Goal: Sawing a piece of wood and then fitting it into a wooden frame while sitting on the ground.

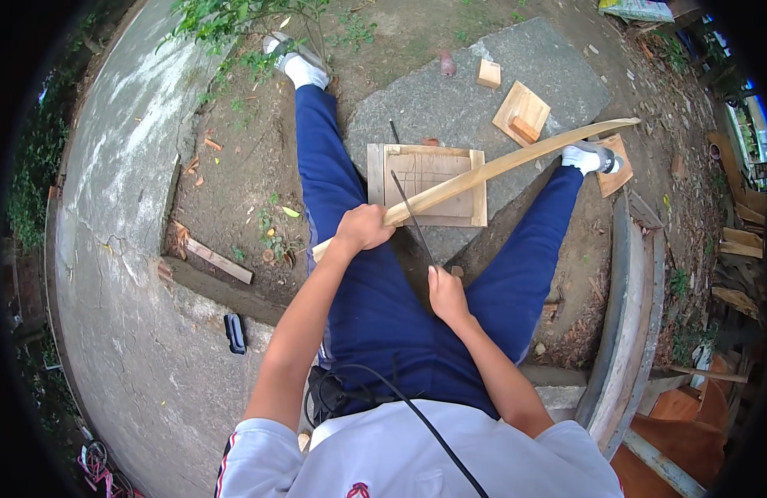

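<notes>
A long, slightly curved strip of pale wood slants from my left thigh up to the far right, its far end near my right shoe. My left hand is closed round it near its lower end, over my left thigh. Between my legs, my right hand is closed on the near end of a long, thin, dark blade-like tool. The tool crosses the strip just right of my left hand; whether it touches the wood I cannot tell. Beneath both lies a shallow wooden frame with a board inside.
The frame rests on a flat grey stone slab. On it lie a small wood block and a square board with a reddish block. Curved boards stand right of my leg. A dark case lies on the concrete.
</notes>
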{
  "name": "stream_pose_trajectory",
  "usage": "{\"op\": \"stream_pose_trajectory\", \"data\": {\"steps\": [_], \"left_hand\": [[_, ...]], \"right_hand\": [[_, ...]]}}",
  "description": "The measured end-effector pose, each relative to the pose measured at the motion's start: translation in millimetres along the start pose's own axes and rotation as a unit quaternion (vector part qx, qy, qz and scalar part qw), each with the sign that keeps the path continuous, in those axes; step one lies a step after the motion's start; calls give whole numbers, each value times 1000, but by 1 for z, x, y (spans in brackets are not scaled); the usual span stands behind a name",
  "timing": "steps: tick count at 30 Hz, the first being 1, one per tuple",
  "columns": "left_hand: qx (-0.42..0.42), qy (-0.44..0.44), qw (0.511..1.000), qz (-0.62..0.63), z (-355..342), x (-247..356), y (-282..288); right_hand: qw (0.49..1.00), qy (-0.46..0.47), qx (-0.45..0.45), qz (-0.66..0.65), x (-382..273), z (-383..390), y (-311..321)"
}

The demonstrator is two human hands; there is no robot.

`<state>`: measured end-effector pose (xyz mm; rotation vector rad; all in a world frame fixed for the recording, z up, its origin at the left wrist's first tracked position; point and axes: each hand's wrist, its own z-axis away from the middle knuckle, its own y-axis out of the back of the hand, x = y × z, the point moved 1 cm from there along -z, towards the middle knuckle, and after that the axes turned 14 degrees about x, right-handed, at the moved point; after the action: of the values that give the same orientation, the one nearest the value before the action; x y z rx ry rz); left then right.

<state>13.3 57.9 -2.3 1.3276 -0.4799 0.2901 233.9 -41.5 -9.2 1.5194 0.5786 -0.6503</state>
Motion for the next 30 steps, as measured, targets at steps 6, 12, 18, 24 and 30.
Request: {"op": "stream_pose_trajectory", "data": {"steps": [6, 12, 18, 24, 30], "left_hand": [[-24, 54, 998, 38, -5, -10, 0], [-94, 38, 988, 118, -21, -18, -1], [-251, 177, 902, 303, -33, -24, 9], [-305, 221, 866, 329, -41, -30, 9], [-346, 219, 847, 340, -46, -33, 5]], "right_hand": [[999, 31, -1, 7, -15, -1, 6], [996, 71, 51, -15, -9, -3, 1], [1000, -6, -5, 21, 2, -10, -17], [998, 44, 41, -2, -18, -15, -9], [999, 18, 30, -10, -10, -15, -11]]}}
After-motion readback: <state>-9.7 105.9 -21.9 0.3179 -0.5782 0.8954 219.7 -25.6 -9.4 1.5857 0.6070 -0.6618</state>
